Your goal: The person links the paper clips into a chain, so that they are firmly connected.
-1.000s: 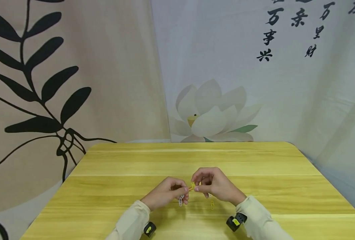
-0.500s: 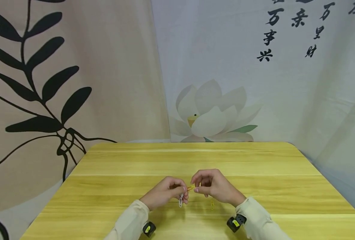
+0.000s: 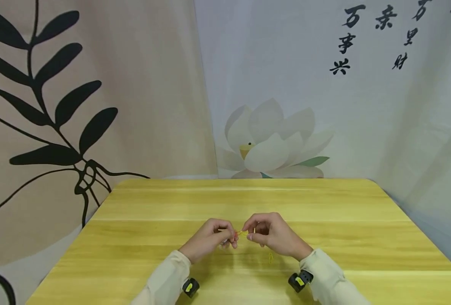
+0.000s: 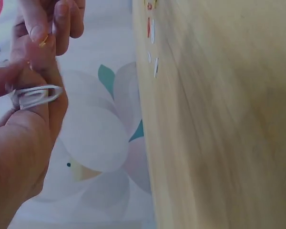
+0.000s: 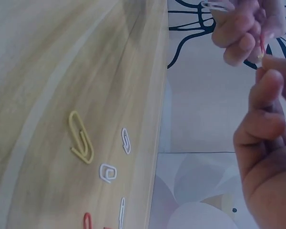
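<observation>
In the head view my left hand (image 3: 209,239) and right hand (image 3: 274,234) meet fingertip to fingertip above the wooden table. The left thumb and forefinger pinch a red paper clip (image 5: 262,43). A yellow paper clip (image 3: 243,233) links up with it at the right fingertips, which pinch it; fingers cover much of both. From the left hand hangs a white paper clip (image 4: 35,97), lying across the fingers in the left wrist view. On the table below the right hand lies another yellow paper clip (image 5: 81,138).
Several more paper clips lie on the table (image 3: 153,203), among them a white one (image 5: 126,140), a squarish white one (image 5: 107,172) and a red one (image 5: 87,222). A printed curtain (image 3: 164,84) hangs behind the table's far edge. Each wrist carries a small black device (image 3: 190,287).
The left hand has risen slightly, and the white clip that dangled below it now sits up near its fingers. The yellow clip stays at the right fingertips. The head view has tilted a little.
</observation>
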The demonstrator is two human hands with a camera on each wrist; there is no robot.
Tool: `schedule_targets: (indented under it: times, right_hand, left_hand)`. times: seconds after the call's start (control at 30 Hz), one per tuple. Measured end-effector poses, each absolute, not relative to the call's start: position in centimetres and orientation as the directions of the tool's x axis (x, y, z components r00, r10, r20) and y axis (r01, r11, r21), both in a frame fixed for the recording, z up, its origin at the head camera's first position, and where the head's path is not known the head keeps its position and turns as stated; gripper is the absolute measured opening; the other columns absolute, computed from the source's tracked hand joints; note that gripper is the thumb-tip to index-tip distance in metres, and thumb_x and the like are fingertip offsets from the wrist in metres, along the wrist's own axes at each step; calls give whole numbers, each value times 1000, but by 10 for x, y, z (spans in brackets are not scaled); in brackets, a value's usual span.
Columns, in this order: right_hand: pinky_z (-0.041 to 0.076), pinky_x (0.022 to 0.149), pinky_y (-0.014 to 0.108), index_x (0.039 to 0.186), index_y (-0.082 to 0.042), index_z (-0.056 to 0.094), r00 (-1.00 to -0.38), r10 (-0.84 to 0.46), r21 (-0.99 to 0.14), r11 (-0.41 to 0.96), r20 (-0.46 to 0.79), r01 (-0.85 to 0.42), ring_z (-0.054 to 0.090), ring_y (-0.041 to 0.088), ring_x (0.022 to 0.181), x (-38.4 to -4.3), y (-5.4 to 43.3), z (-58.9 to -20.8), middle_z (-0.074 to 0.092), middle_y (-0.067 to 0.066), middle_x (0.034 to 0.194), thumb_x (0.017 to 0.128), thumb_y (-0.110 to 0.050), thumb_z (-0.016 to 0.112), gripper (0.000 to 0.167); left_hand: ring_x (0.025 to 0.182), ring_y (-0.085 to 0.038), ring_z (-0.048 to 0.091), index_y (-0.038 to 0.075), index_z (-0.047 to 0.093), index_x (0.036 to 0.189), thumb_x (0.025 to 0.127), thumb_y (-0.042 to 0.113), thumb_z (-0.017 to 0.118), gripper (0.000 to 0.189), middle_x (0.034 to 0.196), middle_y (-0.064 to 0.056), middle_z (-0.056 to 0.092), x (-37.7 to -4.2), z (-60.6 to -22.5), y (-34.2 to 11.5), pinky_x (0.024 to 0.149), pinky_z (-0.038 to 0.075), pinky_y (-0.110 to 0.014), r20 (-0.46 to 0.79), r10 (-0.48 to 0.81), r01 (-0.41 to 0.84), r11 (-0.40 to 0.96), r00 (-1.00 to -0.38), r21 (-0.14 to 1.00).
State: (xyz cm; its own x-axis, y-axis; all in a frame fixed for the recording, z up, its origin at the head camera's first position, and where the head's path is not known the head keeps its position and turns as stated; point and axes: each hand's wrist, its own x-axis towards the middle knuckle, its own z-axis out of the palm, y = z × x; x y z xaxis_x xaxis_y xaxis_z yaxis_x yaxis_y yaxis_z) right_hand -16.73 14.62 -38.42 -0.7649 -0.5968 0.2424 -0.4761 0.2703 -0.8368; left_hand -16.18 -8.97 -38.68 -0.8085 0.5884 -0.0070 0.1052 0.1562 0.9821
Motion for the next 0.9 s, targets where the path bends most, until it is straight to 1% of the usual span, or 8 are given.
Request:
schedule_targets:
  times: [0.1,0.17,0.3,0.47,0.6,0.7,0.8,0.9]
  right_hand:
    - [47,49,25,102,-12,70,-783,-576,-839,286,236,-464,52,26,51,-168,147,-383,67,19,78,95,-6,66,10]
    - [47,49,25,101,-12,69,-793,-561,-836,297,238,-461,53,30,53,-169,147,-382,67,19,80,95,-5,66,10]
    - [47,50,25,98,-15,69,-806,-547,-822,337,226,-459,52,16,52,-171,148,-382,68,18,81,96,-5,65,11]
    - [49,53,23,96,-17,70,-772,-600,-714,446,208,-540,53,1,56,-173,155,-376,71,9,81,94,-5,67,12]
    - [49,58,19,94,-12,71,-724,-668,-541,550,172,-636,54,-3,60,-171,164,-372,71,-1,80,91,0,66,13]
    - [48,58,17,92,-11,71,-700,-702,-425,598,130,-679,52,-4,60,-169,171,-372,69,-5,78,87,5,65,18]
    - [48,60,17,88,-12,71,-679,-726,-351,611,108,-709,54,-3,63,-167,174,-377,69,-5,78,84,9,67,21]
    - [49,63,17,86,-12,71,-672,-734,-326,613,102,-719,57,0,69,-166,174,-385,69,-4,80,81,11,69,23]
  left_hand:
    - [62,-10,45,-9,61,88,99,9,48,25,78,0,59,-162,-386,-88,59,40,-22,-37,544,107,230,-838,967]
    - [62,-11,45,-7,62,87,99,9,48,24,76,0,58,-162,-386,-87,60,40,-22,-62,530,98,269,-846,958]
    - [70,-12,53,-2,62,85,99,9,48,24,75,1,60,-162,-386,-85,65,44,-23,-96,516,80,308,-851,948]
    - [70,-11,49,-4,62,86,101,10,47,25,77,1,57,-164,-383,-84,68,44,-24,-91,532,82,294,-842,952]
    - [68,-11,44,-5,62,88,102,10,48,25,75,2,54,-163,-381,-84,66,40,-23,-98,559,86,293,-823,952]
    - [69,-11,45,-3,62,87,102,10,48,24,77,1,55,-161,-381,-85,67,41,-24,-106,566,78,292,-817,953]
    - [71,-11,46,-4,61,87,102,10,48,24,77,1,54,-160,-383,-86,70,43,-25,-110,571,80,298,-814,951]
    - [71,-11,45,-8,62,91,103,11,49,26,75,0,53,-158,-386,-87,71,45,-27,-113,580,97,318,-807,943]
